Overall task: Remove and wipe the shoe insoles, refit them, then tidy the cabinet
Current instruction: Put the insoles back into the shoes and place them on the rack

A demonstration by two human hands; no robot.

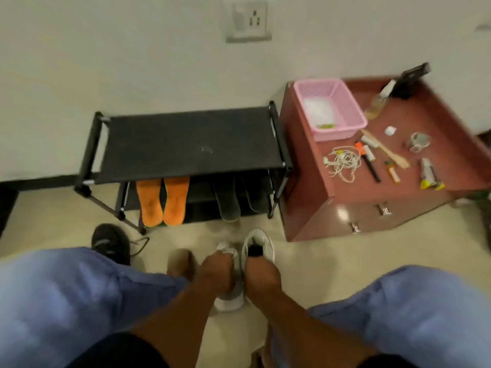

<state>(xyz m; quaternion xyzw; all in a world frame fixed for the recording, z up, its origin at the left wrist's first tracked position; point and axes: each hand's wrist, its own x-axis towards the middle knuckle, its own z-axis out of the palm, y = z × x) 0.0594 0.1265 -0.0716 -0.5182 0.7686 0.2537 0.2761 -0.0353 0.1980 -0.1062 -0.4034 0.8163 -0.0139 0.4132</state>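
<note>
Two white shoes stand side by side on the floor between my knees. My left hand (216, 272) grips the left white shoe (225, 251) and my right hand (261, 274) grips the right white shoe (259, 243) at its opening. Two orange insoles (162, 201) lean upright against the black shoe rack (186, 144). To their right, two dark insoles (229, 201) lean against the same rack. A black shoe (110, 243) lies on the floor beyond my left knee.
A reddish-brown cabinet (345, 197) stands right of the rack. On its top are a pink basket (332, 110), tangled white earphones (342, 162), a wooden spatula, pens, a bottle, a tape roll and small tubes. The wall runs close behind.
</note>
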